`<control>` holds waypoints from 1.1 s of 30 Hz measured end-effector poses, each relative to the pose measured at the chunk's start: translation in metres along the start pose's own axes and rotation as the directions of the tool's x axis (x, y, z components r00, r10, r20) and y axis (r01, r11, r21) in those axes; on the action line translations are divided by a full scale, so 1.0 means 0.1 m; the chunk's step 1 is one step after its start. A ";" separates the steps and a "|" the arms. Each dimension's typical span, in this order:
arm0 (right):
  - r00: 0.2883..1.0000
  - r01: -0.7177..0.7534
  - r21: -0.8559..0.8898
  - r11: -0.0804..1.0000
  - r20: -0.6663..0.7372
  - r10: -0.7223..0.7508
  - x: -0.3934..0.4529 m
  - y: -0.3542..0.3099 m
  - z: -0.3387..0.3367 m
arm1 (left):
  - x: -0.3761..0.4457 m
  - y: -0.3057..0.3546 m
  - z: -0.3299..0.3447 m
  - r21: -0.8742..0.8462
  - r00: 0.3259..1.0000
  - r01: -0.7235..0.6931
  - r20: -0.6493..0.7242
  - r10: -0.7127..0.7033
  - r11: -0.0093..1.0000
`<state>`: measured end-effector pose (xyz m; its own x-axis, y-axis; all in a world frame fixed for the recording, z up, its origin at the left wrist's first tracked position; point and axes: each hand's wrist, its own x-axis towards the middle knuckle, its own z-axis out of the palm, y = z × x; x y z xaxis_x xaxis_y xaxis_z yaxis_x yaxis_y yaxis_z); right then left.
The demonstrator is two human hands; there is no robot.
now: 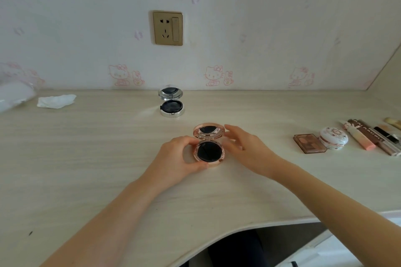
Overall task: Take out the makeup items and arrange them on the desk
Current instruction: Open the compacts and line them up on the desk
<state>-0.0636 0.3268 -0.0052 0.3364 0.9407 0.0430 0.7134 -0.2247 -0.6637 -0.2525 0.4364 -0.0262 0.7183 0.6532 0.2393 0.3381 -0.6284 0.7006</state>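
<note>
Two round compacts stand open on the desk. The rose-gold compact sits between both hands, its mirrored lid upright and a black puff filling its base. The left hand grips the base, fingers curled round its left rim. The right hand has relaxed, slightly spread fingers, the fingertips touching the lid's right edge. The silver compact stands well beyond the fingertips. Far right of the right hand lie one brown eyeshadow palette, one white patterned case and several tubes, too crowded to count. One crumpled tissue lies far left
</note>
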 end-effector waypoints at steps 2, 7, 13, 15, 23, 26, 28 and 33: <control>1.000 0.010 -0.050 0.999 -0.029 -0.012 -0.13 0.02 0.11 | 0.00 -0.01 0.01 0.013 1.000 -0.021 -0.013 0.022 1.000; 0.986 0.121 -0.170 0.978 -0.095 -0.139 -0.35 -0.03 0.28 | -0.02 -0.01 0.05 0.048 0.996 -0.081 -0.039 0.082 0.996; 0.971 0.136 -0.236 0.962 -0.163 -0.177 -0.28 -0.08 0.31 | 0.01 -0.04 0.09 0.228 0.990 -0.130 -0.017 0.137 0.965; 0.968 0.141 -0.263 0.954 -0.166 -0.188 -0.20 -0.08 0.30 | 0.05 -0.05 0.10 0.284 0.991 -0.121 -0.023 0.133 0.951; 0.970 0.134 -0.305 0.943 -0.152 -0.187 0.22 -0.02 0.29 | 0.43 -0.12 0.10 0.447 0.984 -0.159 0.002 0.176 0.880; 0.973 0.114 -0.324 0.939 -0.155 -0.172 0.43 0.01 0.29 | 0.61 -0.17 0.11 0.534 0.982 -0.161 0.006 0.187 0.830; 0.974 0.107 -0.323 0.940 -0.156 -0.165 0.55 0.03 0.30 | 0.70 -0.19 0.11 0.576 0.980 -0.150 -0.021 0.198 0.804; 0.977 0.113 -0.307 0.945 -0.139 -0.162 0.84 0.05 0.27 | 0.91 -0.24 0.13 0.627 0.976 -0.117 -0.069 0.205 0.770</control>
<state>-0.0479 0.4112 -0.0252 0.2983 0.9202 0.2533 0.9008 -0.1837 -0.3934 -0.1875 0.5055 -0.0304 0.7288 0.5382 0.4233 0.5571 -0.8255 0.0904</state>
